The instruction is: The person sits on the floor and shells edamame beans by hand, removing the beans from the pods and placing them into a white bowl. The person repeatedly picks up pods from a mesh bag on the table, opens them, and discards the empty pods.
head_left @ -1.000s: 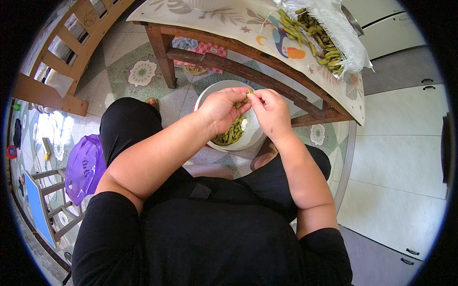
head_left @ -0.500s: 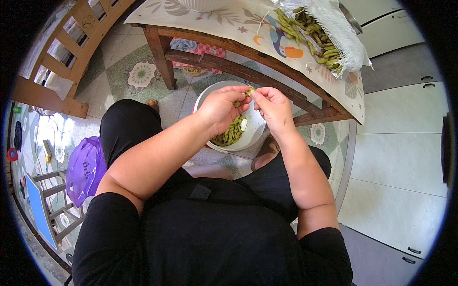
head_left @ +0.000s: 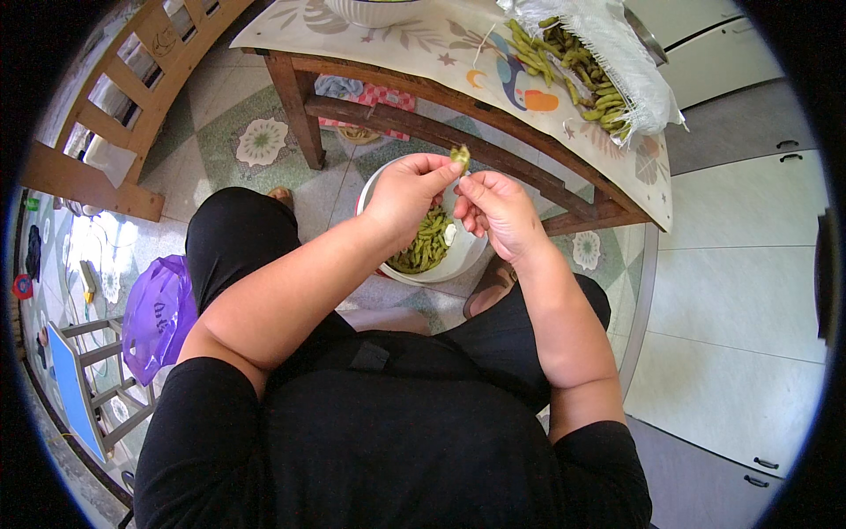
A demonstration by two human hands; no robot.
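Between the thumb and fingers of my left hand [head_left: 405,196] a green edamame pod [head_left: 460,158] is pinched, its tip pointing up. Just right of it, my right hand [head_left: 498,210] is closed, thumb against curled fingers; whatever it pinches is too small to make out. Both hands are above a white bucket [head_left: 473,242] on the floor between my legs. Green edamame pods [head_left: 426,245] lie in the bucket, along with a small white piece [head_left: 450,234]. My left hand hides part of the bucket.
Ahead stands a wooden table [head_left: 388,122] with a patterned cloth [head_left: 432,53]. It bears a white woven sack [head_left: 648,84] spilling pods [head_left: 589,70], and a white bowl [head_left: 374,11]. To the left are a purple plastic bag [head_left: 159,313] and a small blue-topped stool [head_left: 75,388].
The left hand has turned and now raises the pod upright. My right hand has dropped slightly away from the pod, with its fingers curled in.
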